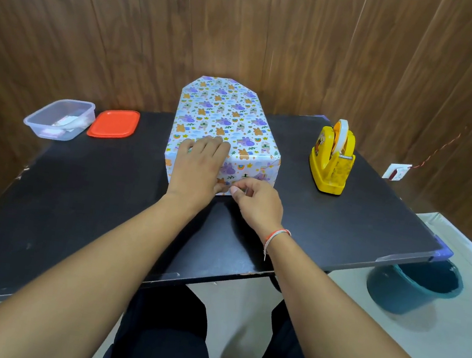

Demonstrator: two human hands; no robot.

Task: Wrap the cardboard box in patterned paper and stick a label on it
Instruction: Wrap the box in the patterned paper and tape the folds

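Observation:
The box (230, 118), covered in white paper printed with purple and orange animals, lies in the middle of the black table (77, 204). At its far end the paper sticks up as a flap with folded corners. My left hand (200, 168) lies flat over the near top edge and the near end face, pressing the paper down. My right hand (257, 203) is at the bottom of that near face, thumb and forefinger pinched together on something small that I cannot make out, possibly tape.
A yellow tape dispenser (332, 161) stands to the right of the box. At the back left sit a clear plastic tub (61, 118) with small papers inside and its orange lid (114, 123). A teal bucket (415, 285) stands on the floor at the right.

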